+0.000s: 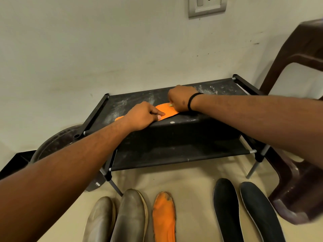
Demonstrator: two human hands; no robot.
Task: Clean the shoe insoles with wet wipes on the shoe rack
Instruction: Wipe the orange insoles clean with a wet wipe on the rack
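Note:
An orange insole (167,111) lies flat on the top shelf of the black shoe rack (218,89). My left hand (143,117) presses down on its near end, the thumb flat on the orange surface. My right hand (180,100) sits on the insole's far end with curled fingers, and a small pale green bit of a wet wipe (170,105) shows beneath them. Most of the wipe is hidden under that hand. A black band circles my right wrist.
On the floor in front of the rack lie two grey insoles (130,215), another orange insole (164,217) and two dark blue insoles (227,210). A brown plastic chair (297,189) stands at the right. A dark round basin (57,142) sits left of the rack.

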